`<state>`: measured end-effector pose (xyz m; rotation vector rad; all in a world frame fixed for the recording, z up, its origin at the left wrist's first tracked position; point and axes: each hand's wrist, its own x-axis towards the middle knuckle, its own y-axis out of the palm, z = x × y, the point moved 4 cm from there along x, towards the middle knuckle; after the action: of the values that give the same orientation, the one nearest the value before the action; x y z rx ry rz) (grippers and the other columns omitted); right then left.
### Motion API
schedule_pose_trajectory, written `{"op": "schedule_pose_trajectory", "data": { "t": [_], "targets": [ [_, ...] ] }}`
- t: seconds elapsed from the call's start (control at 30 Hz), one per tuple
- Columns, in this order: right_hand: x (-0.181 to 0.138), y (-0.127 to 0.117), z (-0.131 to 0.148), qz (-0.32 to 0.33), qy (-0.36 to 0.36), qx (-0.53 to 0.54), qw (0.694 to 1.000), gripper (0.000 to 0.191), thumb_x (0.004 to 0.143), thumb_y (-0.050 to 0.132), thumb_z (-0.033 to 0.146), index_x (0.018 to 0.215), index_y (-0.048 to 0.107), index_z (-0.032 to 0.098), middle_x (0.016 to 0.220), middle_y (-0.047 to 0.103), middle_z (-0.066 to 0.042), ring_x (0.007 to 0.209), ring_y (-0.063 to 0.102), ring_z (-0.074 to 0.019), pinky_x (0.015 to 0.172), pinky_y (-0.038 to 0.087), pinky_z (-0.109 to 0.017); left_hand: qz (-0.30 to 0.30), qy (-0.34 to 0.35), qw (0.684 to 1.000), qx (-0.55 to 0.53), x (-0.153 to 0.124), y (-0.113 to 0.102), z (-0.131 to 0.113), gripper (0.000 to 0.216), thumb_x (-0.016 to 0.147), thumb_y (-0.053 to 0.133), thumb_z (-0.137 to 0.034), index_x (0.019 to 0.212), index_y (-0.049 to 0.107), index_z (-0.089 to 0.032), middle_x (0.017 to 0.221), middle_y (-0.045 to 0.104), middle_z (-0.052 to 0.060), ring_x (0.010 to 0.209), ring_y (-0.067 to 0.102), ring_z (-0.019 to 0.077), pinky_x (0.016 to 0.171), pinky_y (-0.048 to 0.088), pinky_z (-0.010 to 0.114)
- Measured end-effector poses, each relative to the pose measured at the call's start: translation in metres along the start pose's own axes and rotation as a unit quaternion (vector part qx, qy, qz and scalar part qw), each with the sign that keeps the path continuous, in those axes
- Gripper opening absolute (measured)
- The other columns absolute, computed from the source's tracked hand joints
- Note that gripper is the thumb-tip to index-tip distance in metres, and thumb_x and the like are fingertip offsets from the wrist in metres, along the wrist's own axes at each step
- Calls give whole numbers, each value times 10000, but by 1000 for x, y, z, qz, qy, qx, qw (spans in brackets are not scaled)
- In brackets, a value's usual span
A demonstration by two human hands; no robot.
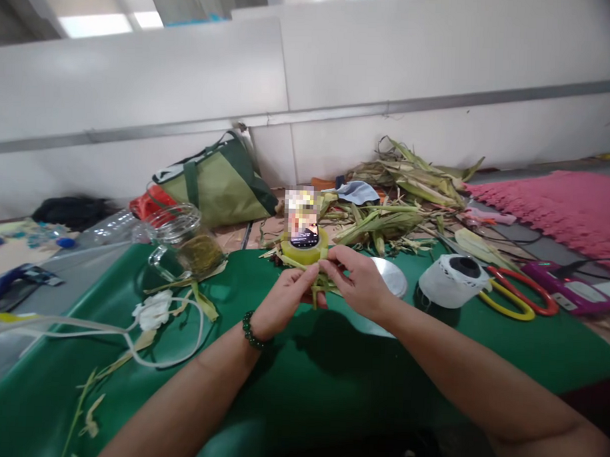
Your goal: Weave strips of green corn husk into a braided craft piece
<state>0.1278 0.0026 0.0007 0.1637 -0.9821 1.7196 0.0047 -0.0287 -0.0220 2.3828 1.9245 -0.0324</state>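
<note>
Above the green mat (349,397), both hands meet on narrow green strips of corn husk (315,297) that cross one another. My left hand (285,298), with a dark green bead bracelet (252,330) at its wrist, pinches them from the left. From the right, the thumb and fingers of my right hand (358,278) close on the same strips. Part of the husk is hidden by the fingers. Just beyond the hands stands a roll of yellow tape (309,256), with a lit phone (305,236) propped upright in it. A pale round lid (391,277) lies beside my right hand.
Left are a glass jug (199,251), crumpled tissue (153,310) and a white cable (163,365). Right are a white roll (450,287), red-and-yellow-handled scissors (512,299) and a purple device (566,287). Husks (411,182) and a green bag (221,185) lie behind.
</note>
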Motion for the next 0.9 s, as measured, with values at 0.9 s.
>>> {"op": "schedule_pose_trajectory", "data": {
  "t": [0.9],
  "targets": [
    [9,-2,-11,197,132,159,958,347,839,515,469,658,529,174,523,549,24,427,469,-88,406,345,-205,-59,-12,998,-7,-2,-10,-8,328,664,719,-423,753,614,-124,595,613,-11,510,574,93,504,424,201]
  ]
}}
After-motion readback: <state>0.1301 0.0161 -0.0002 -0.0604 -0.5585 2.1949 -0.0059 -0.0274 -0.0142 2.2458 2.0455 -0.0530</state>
